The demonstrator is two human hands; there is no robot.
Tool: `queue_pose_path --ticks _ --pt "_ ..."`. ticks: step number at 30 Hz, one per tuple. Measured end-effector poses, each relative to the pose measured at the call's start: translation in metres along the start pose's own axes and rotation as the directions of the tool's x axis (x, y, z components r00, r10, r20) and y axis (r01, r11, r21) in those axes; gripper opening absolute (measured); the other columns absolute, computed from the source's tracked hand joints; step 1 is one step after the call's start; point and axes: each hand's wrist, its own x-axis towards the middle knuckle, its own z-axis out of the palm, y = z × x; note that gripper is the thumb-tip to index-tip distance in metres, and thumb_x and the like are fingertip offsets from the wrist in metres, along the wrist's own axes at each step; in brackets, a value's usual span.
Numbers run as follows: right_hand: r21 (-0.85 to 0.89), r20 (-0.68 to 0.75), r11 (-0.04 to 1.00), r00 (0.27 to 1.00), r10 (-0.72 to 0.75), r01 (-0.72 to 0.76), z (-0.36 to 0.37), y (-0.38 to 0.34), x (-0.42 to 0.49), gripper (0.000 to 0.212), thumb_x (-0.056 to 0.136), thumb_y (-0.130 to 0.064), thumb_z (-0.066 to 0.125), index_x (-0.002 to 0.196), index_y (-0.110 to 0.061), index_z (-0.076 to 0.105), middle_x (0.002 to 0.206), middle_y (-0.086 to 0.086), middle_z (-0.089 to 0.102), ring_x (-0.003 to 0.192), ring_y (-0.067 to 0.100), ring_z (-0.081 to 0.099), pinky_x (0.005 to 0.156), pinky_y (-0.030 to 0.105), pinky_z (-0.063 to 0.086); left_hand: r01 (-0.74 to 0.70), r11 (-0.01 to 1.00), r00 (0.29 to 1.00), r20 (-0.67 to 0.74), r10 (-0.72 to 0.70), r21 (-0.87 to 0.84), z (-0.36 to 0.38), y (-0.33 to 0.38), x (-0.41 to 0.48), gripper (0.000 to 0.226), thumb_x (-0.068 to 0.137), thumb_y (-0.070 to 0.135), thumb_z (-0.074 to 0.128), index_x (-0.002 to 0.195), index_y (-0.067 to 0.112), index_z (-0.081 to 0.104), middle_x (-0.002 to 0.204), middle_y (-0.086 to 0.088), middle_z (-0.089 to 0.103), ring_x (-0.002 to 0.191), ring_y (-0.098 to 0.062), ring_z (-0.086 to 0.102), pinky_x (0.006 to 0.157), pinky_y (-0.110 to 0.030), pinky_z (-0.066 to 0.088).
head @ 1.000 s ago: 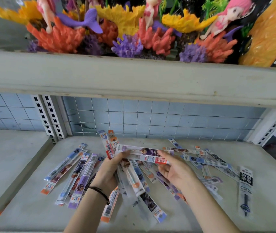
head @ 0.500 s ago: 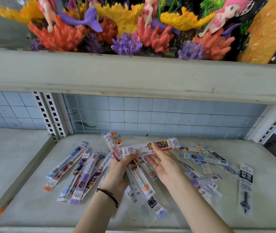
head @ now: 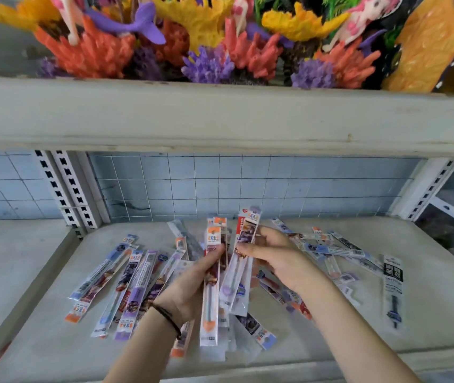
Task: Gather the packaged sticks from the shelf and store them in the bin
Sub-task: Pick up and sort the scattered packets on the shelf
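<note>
Above a lower shelf (head: 427, 313) strewn with packaged sticks (head: 137, 275), a person's left hand (head: 192, 288) clamps its fingers round an upright bundle (head: 210, 297), while the right hand (head: 278, 258) pinches a further packet (head: 246, 236) just beside it. The slick packaging looks liable to slide and fan out of so crowded a grip. No bin is in view, and only the shelf holds sticks.

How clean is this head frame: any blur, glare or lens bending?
Head view: the upper shelf's front edge bows and the uprights lean, wide-angle bending; light is soft and even, shadows faint; print on the packets in the left hand and right hand is smeared; no strong glare.
</note>
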Motion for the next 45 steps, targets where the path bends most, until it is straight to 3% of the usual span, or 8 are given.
queue_pose_path --ticks 3,11,15,19,24,28,33,45 --pt "-0.082 -0.034 0.995 0.998 -0.054 0.051 0.009 0.003 -0.003 0.03 0.077 -0.003 0.074 0.105 -0.009 0.067 0.081 0.008 0.07 0.047 0.013 0.053 0.045 0.025 0.046 -0.011 0.997 0.998 0.067 0.006 0.073 0.006 0.002 0.0 0.059 0.086 0.044 0.062 0.124 -0.001 0.06 0.114 -0.023 0.066 0.094 -0.032 0.069 0.097 -0.051 0.048" --pt "-0.181 -0.12 0.98 0.988 -0.101 0.079 -0.011 0.006 -0.011 0.032 0.077 -0.025 0.076 0.108 -0.023 0.068 0.099 0.001 0.073 0.089 0.017 0.069 0.078 0.03 0.055 -0.035 0.999 0.98 0.197 0.03 0.018 0.027 -0.006 0.013 0.036 0.062 0.023 0.088 0.086 0.01 0.065 0.06 -0.003 0.051 0.053 -0.018 0.053 0.059 -0.036 0.052" --pt "-0.029 -0.191 0.993 0.974 -0.122 0.119 -0.042 0.002 -0.018 0.014 0.083 -0.018 0.071 0.096 -0.015 0.068 0.07 -0.013 0.067 0.06 -0.001 0.06 0.05 0.013 0.042 -0.029 0.993 0.983 0.185 0.007 0.119 0.051 -0.017 0.025 0.021 0.068 0.028 0.083 0.073 0.013 0.07 0.058 -0.002 0.057 0.049 -0.016 0.055 0.056 -0.032 0.051" --pt "-0.062 -0.199 0.989 0.969 -0.143 0.133 -0.086 0.004 -0.029 0.004 0.082 -0.013 0.071 0.084 -0.015 0.068 0.056 -0.016 0.063 0.052 -0.002 0.055 0.045 0.013 0.039 -0.027 0.997 0.996 0.082 0.021 0.078 0.093 -0.036 0.048 0.02 0.081 0.019 0.063 0.072 0.006 0.075 0.064 -0.012 0.069 0.05 -0.022 0.066 0.054 -0.03 0.057" --pt "-0.188 -0.223 0.981 0.97 -0.091 0.049 -0.161 0.007 -0.048 0.018 0.085 -0.03 0.069 0.078 -0.014 0.07 0.062 -0.004 0.064 0.053 0.008 0.055 0.048 0.024 0.042 -0.107 0.991 0.988 0.124 0.097 0.075 0.147 -0.072 0.091 0.019 0.072 0.022 0.077 0.078 0.007 0.067 0.057 -0.008 0.059 0.046 -0.022 0.057 0.052 -0.032 0.053" --pt "-0.751 -0.327 0.656 0.906 -0.268 -0.077 -0.236 0.029 -0.058 0.032 0.08 -0.046 0.068 0.075 -0.016 0.06 0.068 -0.005 0.059 0.064 0.014 0.054 0.059 0.032 0.042 -0.19 0.979 0.978 0.078 0.195 -0.071 0.181 -0.097 0.119 0.034 0.06 0.021 0.088 0.085 0.009 0.068 0.055 -0.001 0.046 0.045 -0.016 0.046 0.05 -0.031 0.049" --pt "-0.896 -0.261 0.406 0.954 -0.146 -0.183 -0.296 0.047 -0.071 0.057 0.07 -0.06 0.069 0.107 -0.021 0.049 0.103 0.0 0.051 0.097 0.022 0.055 0.077 0.036 0.049 -0.258 0.956 0.964 -0.109 0.244 -0.139 0.215 -0.113 0.138 0.01 0.084 0.013 0.066 0.083 0.008 0.058 0.056 -0.003 0.049 0.047 -0.018 0.051 0.051 -0.032 0.05" --pt "-0.613 -0.295 0.785 0.947 -0.128 -0.085 -0.307 0.048 -0.052 0.056 0.069 -0.003 0.073 0.119 -0.019 0.053 0.07 -0.003 0.055 0.068 0.014 0.053 0.061 0.025 0.041 -0.244 0.966 0.938 -0.271 0.214 -0.082 0.223 -0.12 0.146 0.02 0.075 0.015 0.067 0.091 0.006 0.061 0.076 -0.01 0.07 0.072 -0.023 0.071 0.061 -0.033 0.059"
